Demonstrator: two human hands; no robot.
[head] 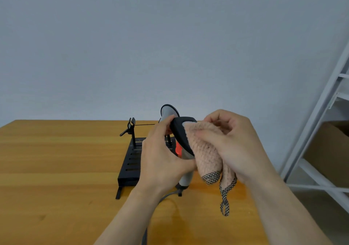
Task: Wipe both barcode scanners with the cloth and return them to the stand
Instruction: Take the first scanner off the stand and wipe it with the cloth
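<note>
My left hand (pixel 160 156) grips a grey and black barcode scanner (pixel 180 129) with an orange trigger, held above the black stand (pixel 132 161). My right hand (pixel 232 141) presses a pink cloth (pixel 205 150) with a checked hem against the scanner's head. A second scanner (pixel 168 111) sits on the stand behind the held one, mostly hidden by it and my left hand. The stand's left cradle (pixel 131 126) holds nothing. A grey cable (pixel 166 195) runs down from the held scanner's handle.
The stand rests on a wooden table (pixel 56 169) against a pale wall. A white metal shelf frame (pixel 321 131) with a cardboard box (pixel 330 150) stands to the right of the table.
</note>
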